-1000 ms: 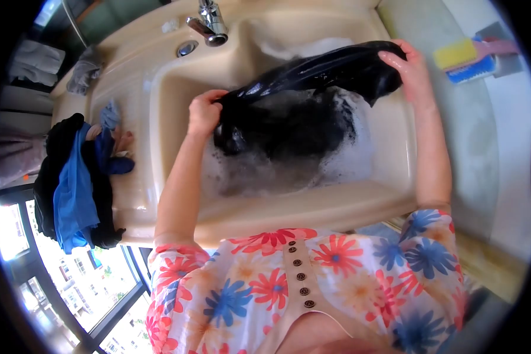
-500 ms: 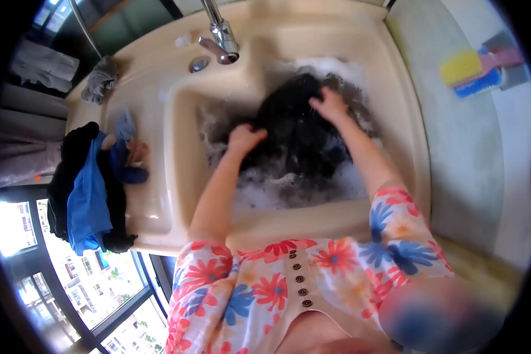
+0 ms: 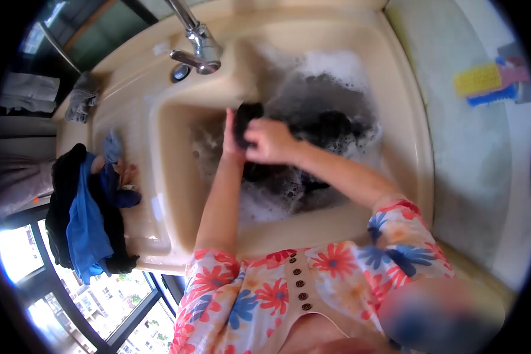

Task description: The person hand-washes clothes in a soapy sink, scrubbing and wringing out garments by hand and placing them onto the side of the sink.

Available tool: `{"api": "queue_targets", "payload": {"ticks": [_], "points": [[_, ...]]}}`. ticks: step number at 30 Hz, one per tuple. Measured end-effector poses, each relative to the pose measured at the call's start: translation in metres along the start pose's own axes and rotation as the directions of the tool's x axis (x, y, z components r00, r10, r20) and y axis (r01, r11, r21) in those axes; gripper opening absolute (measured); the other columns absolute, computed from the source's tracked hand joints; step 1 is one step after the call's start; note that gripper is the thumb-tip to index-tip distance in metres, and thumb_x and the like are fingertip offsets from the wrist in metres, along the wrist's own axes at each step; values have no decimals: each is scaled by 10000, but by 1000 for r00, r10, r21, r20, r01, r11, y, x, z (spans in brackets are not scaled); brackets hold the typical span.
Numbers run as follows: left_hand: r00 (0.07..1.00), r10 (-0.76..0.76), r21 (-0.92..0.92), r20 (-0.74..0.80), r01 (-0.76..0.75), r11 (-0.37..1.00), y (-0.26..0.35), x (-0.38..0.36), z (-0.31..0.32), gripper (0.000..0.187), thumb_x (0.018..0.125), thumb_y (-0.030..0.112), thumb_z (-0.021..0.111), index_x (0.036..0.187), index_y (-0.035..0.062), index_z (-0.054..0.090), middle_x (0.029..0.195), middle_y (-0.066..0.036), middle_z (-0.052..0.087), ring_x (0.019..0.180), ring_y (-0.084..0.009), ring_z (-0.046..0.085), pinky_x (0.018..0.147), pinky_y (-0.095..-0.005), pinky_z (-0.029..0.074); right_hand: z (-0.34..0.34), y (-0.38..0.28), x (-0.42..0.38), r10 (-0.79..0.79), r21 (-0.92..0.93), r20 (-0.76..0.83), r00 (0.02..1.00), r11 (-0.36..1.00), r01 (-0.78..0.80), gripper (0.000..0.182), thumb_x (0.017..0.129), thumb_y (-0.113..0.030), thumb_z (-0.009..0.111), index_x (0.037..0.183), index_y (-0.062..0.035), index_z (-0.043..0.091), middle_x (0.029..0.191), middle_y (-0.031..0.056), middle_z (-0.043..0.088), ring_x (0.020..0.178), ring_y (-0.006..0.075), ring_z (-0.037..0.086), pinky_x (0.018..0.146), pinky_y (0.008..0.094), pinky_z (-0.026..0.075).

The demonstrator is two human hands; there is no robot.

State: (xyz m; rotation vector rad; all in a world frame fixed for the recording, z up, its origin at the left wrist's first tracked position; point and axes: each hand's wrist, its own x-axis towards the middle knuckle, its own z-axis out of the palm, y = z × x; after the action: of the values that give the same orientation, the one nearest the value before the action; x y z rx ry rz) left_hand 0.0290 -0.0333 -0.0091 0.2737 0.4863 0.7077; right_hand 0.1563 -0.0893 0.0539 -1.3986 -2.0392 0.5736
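My two hands are together over the left part of the sink basin [image 3: 416,171], with a bunched end of a black garment [image 3: 249,112] between them. My left hand [image 3: 233,140] supports the wet cloth from the left, one digit pointing up along it. My right hand [image 3: 271,141] is closed on the same bunch from the right, its fingers curled in. The rest of the dark cloth [image 3: 327,125] lies in grey, soapy water [image 3: 318,94] with white foam. Its exact kind of garment cannot be made out.
A chrome faucet [image 3: 200,50] stands behind the basin. Black and blue clothes [image 3: 88,218] hang over the left edge of the ribbed washboard [image 3: 144,221]. A grey cloth [image 3: 82,97] lies at the back left. Yellow and blue brushes [image 3: 481,82] are at the right wall.
My right hand has moved left to meet my left hand. A bunch of the black garment is now raised between them, while the spread-out heap has sunk lower in the water.
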Motion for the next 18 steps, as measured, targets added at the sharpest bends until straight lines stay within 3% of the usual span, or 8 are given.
{"api": "queue_targets", "payload": {"ticks": [1,4,6,7,12,13,15,18], "points": [[993,-104,-14,-58,103,995,0,-4,-3,473,856,531,426,1056,119,543,1014,-69,578,905,-202,567,795,-355,460,9,-23,-5,-148,10,-143,979,988,151,188,609,-253,658,622,-105,543,683,53,518,647,256,541,538,362,443],[891,349,-188,290,-304,934,-46,19,-6,363,845,442,472,964,115,575,880,-50,598,809,-182,579,714,-336,474,24,-31,-1,-15,33,-255,967,999,24,152,655,-245,633,647,-112,561,683,66,534,640,259,560,556,384,451],[970,235,-74,-54,-239,968,-44,17,12,283,833,359,516,925,102,591,807,-38,605,754,-172,584,672,-325,482,15,17,24,336,-28,-234,912,936,-351,190,705,-304,611,718,-114,611,730,102,592,680,294,584,582,401,467],[858,-26,16,-514,39,999,-28,4,48,241,824,305,545,917,89,595,780,-33,606,732,-170,584,656,-320,486,8,48,35,533,-43,-186,825,835,-549,245,733,-354,597,765,-116,643,759,120,623,704,310,601,591,405,480],[894,192,490,-405,36,871,0,4,15,253,813,222,564,963,23,609,903,-90,643,799,-227,615,766,-352,498,-71,142,0,595,-147,-75,800,787,-599,360,753,-435,573,912,-123,659,837,114,648,797,283,619,726,389,478],[936,-8,150,-352,65,987,13,-1,-2,407,829,312,574,1097,7,548,1039,-115,601,944,-248,572,843,-367,453,-86,168,-5,634,-108,-35,773,766,-633,422,744,-474,578,963,-121,651,874,118,650,838,279,618,761,377,476],[904,-33,93,-427,80,992,29,-20,26,529,841,440,531,1171,27,497,1131,-109,563,1039,-249,531,902,-401,419,-86,189,-13,659,-49,-243,712,725,-687,560,711,-546,587,1080,-124,609,1012,132,625,971,291,580,847,364,452],[962,-25,85,-273,50,995,6,-2,22,619,838,539,470,1215,49,462,1171,-100,537,1072,-259,510,916,-418,408,-39,104,7,664,-251,36,747,729,-636,580,695,-537,598,1112,-134,595,1215,144,503,1115,330,479,937,413,392]]}}
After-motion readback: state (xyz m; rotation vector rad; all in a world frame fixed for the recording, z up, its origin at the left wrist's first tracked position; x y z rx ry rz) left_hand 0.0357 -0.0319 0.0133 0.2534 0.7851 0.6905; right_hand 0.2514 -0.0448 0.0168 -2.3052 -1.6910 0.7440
